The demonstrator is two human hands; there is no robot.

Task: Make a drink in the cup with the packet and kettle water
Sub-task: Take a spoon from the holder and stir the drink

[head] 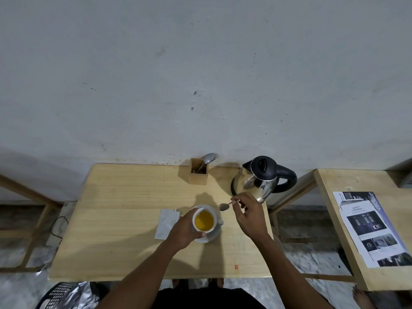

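Observation:
A white cup [213, 228] full of yellow-orange drink rests on a white saucer [211, 237] near the middle of the wooden table [124, 219]. My left hand [182, 230] wraps the cup's left side. My right hand [247, 214] pinches a small spoon [224, 206] by its handle, with the bowl held just right of and above the cup's rim. A white packet [166, 224] lies flat to the left of the saucer. The steel kettle [260, 179] with a black lid and handle stands at the table's back right.
A wooden holder [198, 172] with cutlery stands at the back edge by the wall. A second wooden table [334, 219] with printed sheets [370, 228] is on the right. A dark basket [60, 293] with foil sits on the floor at lower left. A small orange scrap [236, 266] lies near the front edge.

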